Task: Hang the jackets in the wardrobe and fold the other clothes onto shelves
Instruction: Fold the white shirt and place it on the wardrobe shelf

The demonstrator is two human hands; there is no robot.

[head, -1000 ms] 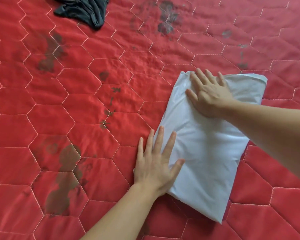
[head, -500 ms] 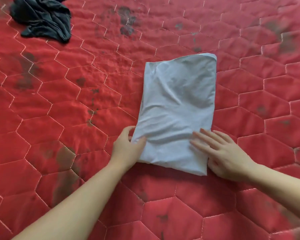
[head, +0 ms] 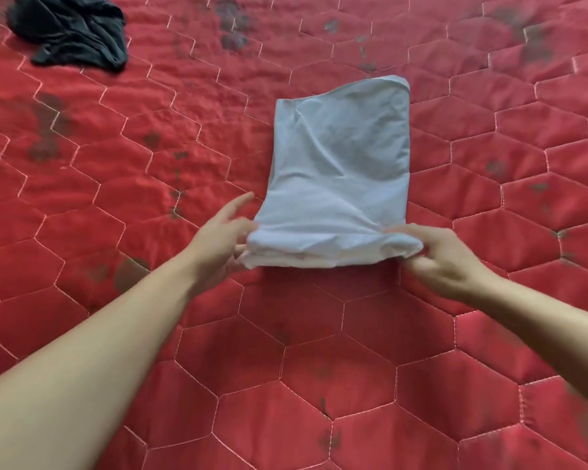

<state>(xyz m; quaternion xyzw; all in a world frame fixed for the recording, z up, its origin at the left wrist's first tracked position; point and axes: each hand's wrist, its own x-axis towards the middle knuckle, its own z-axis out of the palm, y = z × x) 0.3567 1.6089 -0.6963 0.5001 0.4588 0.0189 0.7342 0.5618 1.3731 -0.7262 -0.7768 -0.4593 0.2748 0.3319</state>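
A folded white garment (head: 340, 171) lies on the red quilted bed cover (head: 319, 351), its near edge raised off the cover. My left hand (head: 218, 237) grips the near left corner, thumb on top and fingers underneath, with the index finger sticking out. My right hand (head: 445, 256) pinches the near right corner, slightly blurred. The far end of the garment still rests on the cover. A crumpled dark garment (head: 72, 28) lies at the far left.
The red cover with hexagon stitching and dark grey stains fills the whole view. No wardrobe or shelf shows in this frame.
Both hands left off pressing flat on the white garment, went to its near corners and lifted that edge. The view shifted so the garment now sits centred.
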